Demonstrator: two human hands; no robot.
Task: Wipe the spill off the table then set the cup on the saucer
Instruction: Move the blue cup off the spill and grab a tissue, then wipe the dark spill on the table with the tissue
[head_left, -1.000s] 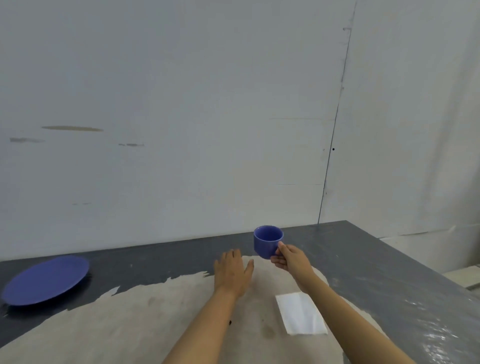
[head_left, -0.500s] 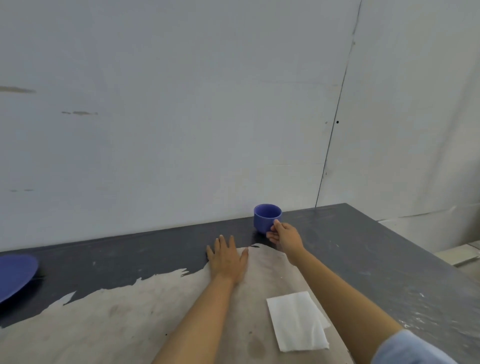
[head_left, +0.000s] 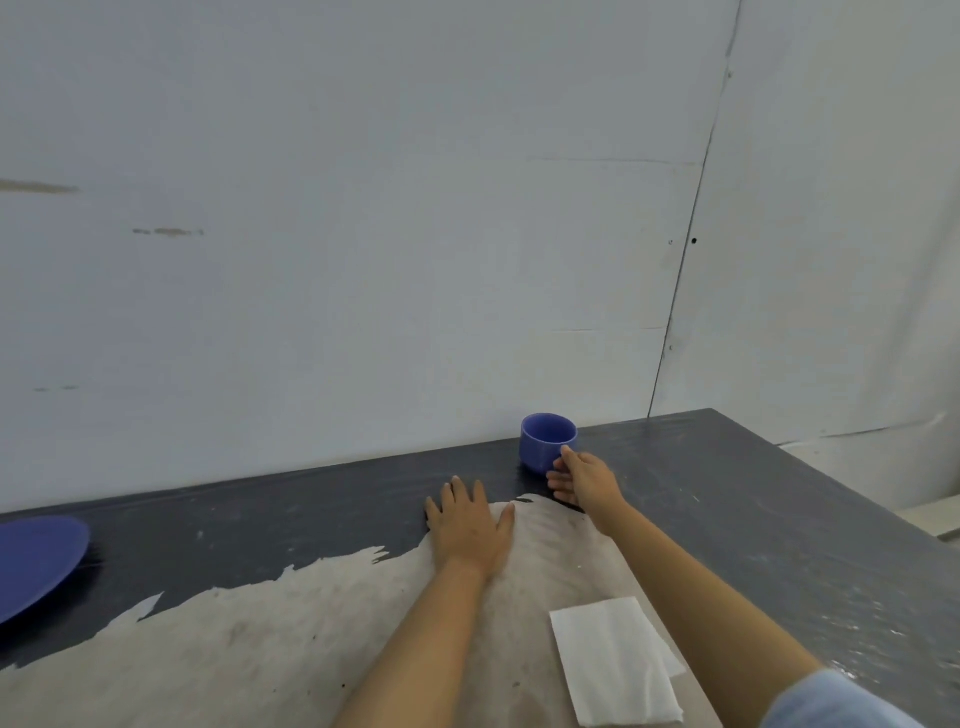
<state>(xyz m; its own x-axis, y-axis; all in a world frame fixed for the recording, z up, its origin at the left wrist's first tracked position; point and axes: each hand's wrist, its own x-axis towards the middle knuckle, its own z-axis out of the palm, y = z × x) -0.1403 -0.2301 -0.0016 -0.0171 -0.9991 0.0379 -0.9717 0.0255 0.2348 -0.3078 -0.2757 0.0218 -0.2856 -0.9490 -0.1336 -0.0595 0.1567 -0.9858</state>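
Clearly the cup (head_left: 546, 441) stands on the table (head_left: 753, 519) near the wall, right hand (head_left: 584, 475) loosely open, fingertips touching it; left hand (head_left: 470, 522) flat nearby; napkin (head_left: 613, 660) lies nearer than the cup, saucer (head_left: 36, 564) far left; best take the napkin first.

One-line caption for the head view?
Right hand at the cup, left hand flat on the table, napkin unused.
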